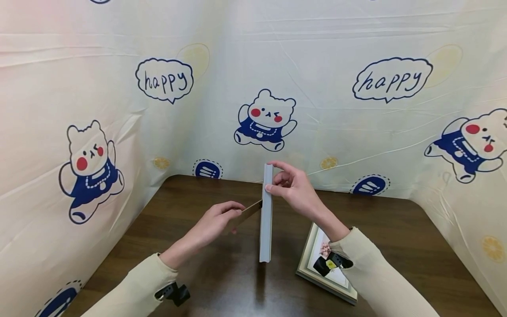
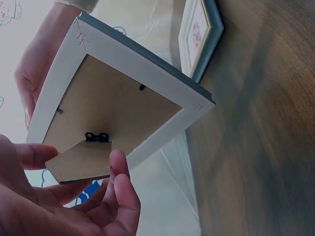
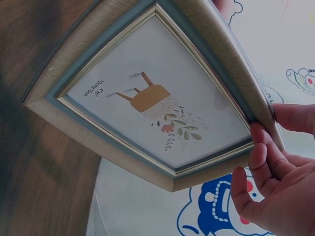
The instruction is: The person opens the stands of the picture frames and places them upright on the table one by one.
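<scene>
A picture frame is held upright above the table, seen edge-on in the head view. My right hand pinches its upper edge between thumb and fingers. On the other side, my left hand holds the brown stand leg, which is swung out from the backing board. A small black hinge joins leg and board. In the right wrist view, the front has a beige and blue-grey border and a print of a chair and flowers.
A second picture frame lies on the brown wooden table, partly beneath my right forearm. A pale curtain with printed bears surrounds the table at the back and sides. Both wrists wear small black cameras.
</scene>
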